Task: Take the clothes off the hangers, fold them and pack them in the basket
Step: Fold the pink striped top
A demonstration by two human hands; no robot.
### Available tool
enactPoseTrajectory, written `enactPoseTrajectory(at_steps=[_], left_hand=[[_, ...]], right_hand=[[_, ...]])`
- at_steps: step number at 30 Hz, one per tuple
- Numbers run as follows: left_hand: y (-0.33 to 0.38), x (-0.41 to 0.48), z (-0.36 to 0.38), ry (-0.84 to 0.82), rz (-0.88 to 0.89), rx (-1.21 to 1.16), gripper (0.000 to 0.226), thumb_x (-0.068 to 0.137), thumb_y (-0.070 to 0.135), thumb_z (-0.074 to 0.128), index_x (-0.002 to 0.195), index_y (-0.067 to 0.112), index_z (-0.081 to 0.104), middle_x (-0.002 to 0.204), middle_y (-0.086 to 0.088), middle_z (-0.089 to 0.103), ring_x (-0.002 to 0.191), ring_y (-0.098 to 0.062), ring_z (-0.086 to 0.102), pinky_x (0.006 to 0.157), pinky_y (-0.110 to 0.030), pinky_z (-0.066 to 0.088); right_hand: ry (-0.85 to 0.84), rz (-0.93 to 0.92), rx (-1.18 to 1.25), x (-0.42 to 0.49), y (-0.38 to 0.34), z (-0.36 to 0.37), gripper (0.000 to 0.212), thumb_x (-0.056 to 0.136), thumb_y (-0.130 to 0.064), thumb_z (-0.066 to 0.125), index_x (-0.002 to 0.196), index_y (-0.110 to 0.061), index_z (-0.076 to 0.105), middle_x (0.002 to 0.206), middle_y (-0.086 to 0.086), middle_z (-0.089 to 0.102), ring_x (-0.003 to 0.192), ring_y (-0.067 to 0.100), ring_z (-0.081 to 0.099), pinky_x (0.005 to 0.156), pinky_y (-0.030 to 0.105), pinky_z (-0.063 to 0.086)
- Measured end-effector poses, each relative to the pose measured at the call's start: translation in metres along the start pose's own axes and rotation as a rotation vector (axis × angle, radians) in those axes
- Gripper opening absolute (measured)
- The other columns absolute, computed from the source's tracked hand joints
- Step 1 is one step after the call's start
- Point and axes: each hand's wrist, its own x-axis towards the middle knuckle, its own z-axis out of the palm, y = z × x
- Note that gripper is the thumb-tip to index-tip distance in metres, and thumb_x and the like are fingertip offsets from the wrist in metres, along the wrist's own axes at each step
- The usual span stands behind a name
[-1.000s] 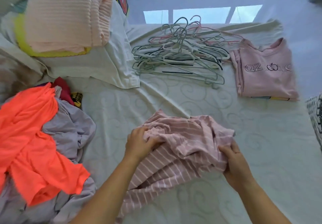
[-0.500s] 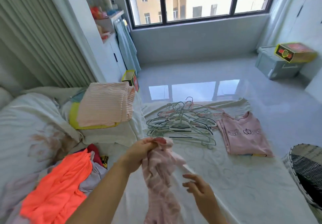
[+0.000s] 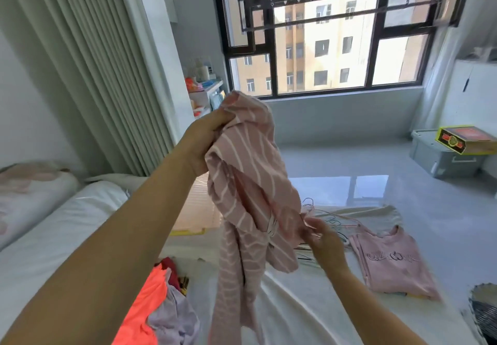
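The left hand (image 3: 204, 143) is raised in front of the window, its fingers clenched around the top of a pink striped garment (image 3: 250, 191) so that the cloth bunches above the knuckles. The garment hangs down from that grip in loose twisted folds, clear of the bed, its lower end running out of view at the bottom of the picture. Lower and to the right, the right hand (image 3: 322, 240) reaches in from the side and pinches a fold at the garment's edge between thumb and fingertips.

Behind the right hand, a heap of wire hangers (image 3: 325, 218) lies on the bed (image 3: 309, 307), mostly hidden by the hand and the cloth. Just beside them to the right lies a folded pink top (image 3: 395, 264) with dark lettering on its front, flat on the cover. At the right edge, low down, part of a dark woven basket (image 3: 484, 309) shows past the bed's corner.

On the left, below the raised forearm, a pile of unfolded clothes sits on the bed: an orange garment (image 3: 142, 309) over a pale lilac one (image 3: 174, 317), with a bit of dark red cloth (image 3: 169, 264) behind them. A folded pale pink ribbed cloth (image 3: 199, 210) lies farther back, partly hidden by the arm.
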Motion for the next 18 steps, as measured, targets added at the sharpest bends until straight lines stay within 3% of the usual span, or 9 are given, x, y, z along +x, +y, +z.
enactPoseTrajectory(at_steps=[2, 4, 7, 10, 14, 18], left_hand=[[0.009, 0.0, -0.005, 0.057, 0.055, 0.042, 0.012, 0.089, 0.016, 0.053, 0.09, 0.011, 0.065, 0.075, -0.007, 0.069, 0.073, -0.02, 0.067, 0.07, -0.029, 0.056], [0.013, 0.005, -0.022, 0.154, 0.122, 0.18, 0.013, 0.09, 0.016, 0.051, 0.086, 0.019, 0.063, 0.068, 0.003, 0.068, 0.065, -0.01, 0.065, 0.061, -0.021, 0.051], [0.006, 0.014, -0.061, 0.32, 0.153, 0.347, 0.022, 0.094, 0.013, 0.041, 0.084, 0.025, 0.057, 0.072, 0.002, 0.059, 0.06, -0.013, 0.055, 0.049, -0.017, 0.044], [-0.011, 0.017, -0.093, 0.47, 0.059, 0.279, 0.02, 0.096, 0.007, 0.04, 0.102, 0.014, 0.058, 0.074, -0.008, 0.053, 0.047, -0.009, 0.053, 0.038, -0.013, 0.041], [-0.038, 0.017, -0.114, 0.508, -0.076, 0.126, 0.029, 0.096, 0.008, 0.041, 0.12, 0.004, 0.056, 0.064, -0.004, 0.058, 0.052, -0.014, 0.054, 0.042, -0.021, 0.044], [-0.036, 0.016, -0.115, 0.394, -0.091, 0.009, 0.022, 0.097, 0.013, 0.045, 0.082, 0.006, 0.059, 0.061, -0.004, 0.062, 0.05, -0.011, 0.058, 0.044, -0.02, 0.048]], right_hand=[[-0.013, 0.115, 0.238, 0.014, -0.01, -0.024, 0.033, 0.079, -0.003, 0.07, 0.067, -0.033, 0.072, 0.061, -0.013, 0.068, 0.074, 0.019, 0.061, 0.067, 0.024, 0.048], [0.053, 0.09, 0.322, 0.03, -0.026, -0.054, 0.02, 0.087, -0.005, 0.06, 0.075, -0.018, 0.069, 0.064, -0.008, 0.066, 0.077, 0.02, 0.056, 0.065, 0.022, 0.045], [0.144, -0.044, 0.17, 0.06, -0.059, -0.101, 0.025, 0.097, -0.026, 0.046, 0.089, -0.004, 0.055, 0.075, 0.007, 0.051, 0.07, 0.02, 0.046, 0.06, 0.03, 0.035], [0.113, -0.205, -0.017, 0.087, -0.091, -0.135, 0.02, 0.09, -0.034, 0.053, 0.084, -0.015, 0.052, 0.073, 0.005, 0.049, 0.069, 0.021, 0.046, 0.063, 0.035, 0.041], [0.067, -0.371, -0.287, 0.102, -0.123, -0.148, 0.019, 0.094, -0.027, 0.052, 0.076, -0.026, 0.047, 0.063, -0.006, 0.051, 0.061, 0.015, 0.047, 0.057, 0.03, 0.036], [0.06, -0.547, -0.412, 0.103, -0.156, -0.158, 0.015, 0.096, -0.03, 0.048, 0.091, -0.018, 0.054, 0.07, 0.004, 0.059, 0.063, 0.02, 0.052, 0.058, 0.03, 0.036]])
